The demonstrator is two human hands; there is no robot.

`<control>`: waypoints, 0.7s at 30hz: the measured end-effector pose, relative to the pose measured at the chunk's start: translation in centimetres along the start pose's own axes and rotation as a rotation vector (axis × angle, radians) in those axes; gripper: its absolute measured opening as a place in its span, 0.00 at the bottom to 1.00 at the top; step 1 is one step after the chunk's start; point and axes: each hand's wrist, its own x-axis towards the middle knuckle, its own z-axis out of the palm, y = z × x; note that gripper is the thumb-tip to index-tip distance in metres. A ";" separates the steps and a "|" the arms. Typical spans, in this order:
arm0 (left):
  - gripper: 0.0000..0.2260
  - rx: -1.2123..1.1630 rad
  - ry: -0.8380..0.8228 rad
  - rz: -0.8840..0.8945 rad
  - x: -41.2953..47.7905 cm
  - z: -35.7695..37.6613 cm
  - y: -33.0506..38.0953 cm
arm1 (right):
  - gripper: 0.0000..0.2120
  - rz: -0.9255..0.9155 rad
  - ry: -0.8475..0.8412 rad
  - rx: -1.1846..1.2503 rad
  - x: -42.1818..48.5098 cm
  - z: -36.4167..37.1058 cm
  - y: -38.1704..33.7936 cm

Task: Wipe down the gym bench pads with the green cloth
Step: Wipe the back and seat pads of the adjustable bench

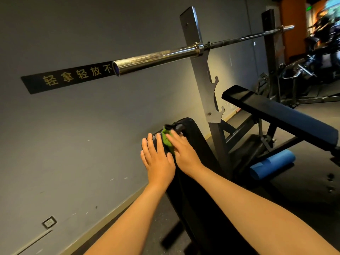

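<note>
**Both hands lying flat on the near pad, cloth under the right**

From my remote seat I am looking down at the near bench pad (198, 162), a black pad running from the bottom centre of the frame up toward the middle. The green cloth (166, 139) is lying bunched on the pad's far end, just left of centre. The right hand (184, 153) is pressing on it with fingers stretched out straight, not curled round it; part of the cloth is showing green past the fingertips and along the hand's left side. The left hand (158, 162) is resting beside it on the pad's left edge, open, palm down, fingers straight and slightly spread, its thumb side almost touching the right hand. Whether the left hand is touching the cloth, I cannot tell.

A steel barbell (165, 56) is crossing the upper half of the frame, sitting in a grey rack upright (200, 70) at centre. A second bench pad (276, 115) is slanting across the right side, and a blue foam roller (272, 166) is lying on the floor below it. A black wall sign (70, 78) with yellow characters is showing at upper left.
</note>
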 end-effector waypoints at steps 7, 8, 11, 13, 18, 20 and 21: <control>0.32 0.035 0.002 0.027 -0.3 0.7 -0.6 | 0.30 0.134 0.153 -0.159 4.8 -3.1 1.5; 0.32 0.039 0.003 0.025 -0.3 0.7 -0.8 | 0.30 0.221 0.171 -0.114 5.3 -3.3 1.6; 0.32 0.040 -0.002 0.019 -0.2 0.8 -0.8 | 0.29 0.359 0.234 -0.091 5.7 -2.7 0.5; 0.32 0.002 -0.005 0.021 -0.3 0.7 -0.8 | 0.27 0.256 0.274 -0.078 4.9 -1.4 -0.9; 0.33 -0.390 0.029 -0.005 -0.3 -0.1 -1.2 | 0.26 -0.079 0.008 -0.063 1.8 1.1 -2.2; 0.37 -0.577 0.004 -0.092 -1.2 -0.3 -1.6 | 0.26 -0.147 -0.026 -0.171 1.5 0.3 -1.0; 0.38 -0.620 -0.014 -0.137 -1.8 -0.2 -1.7 | 0.27 -0.128 -0.013 -0.217 1.4 -0.2 -0.1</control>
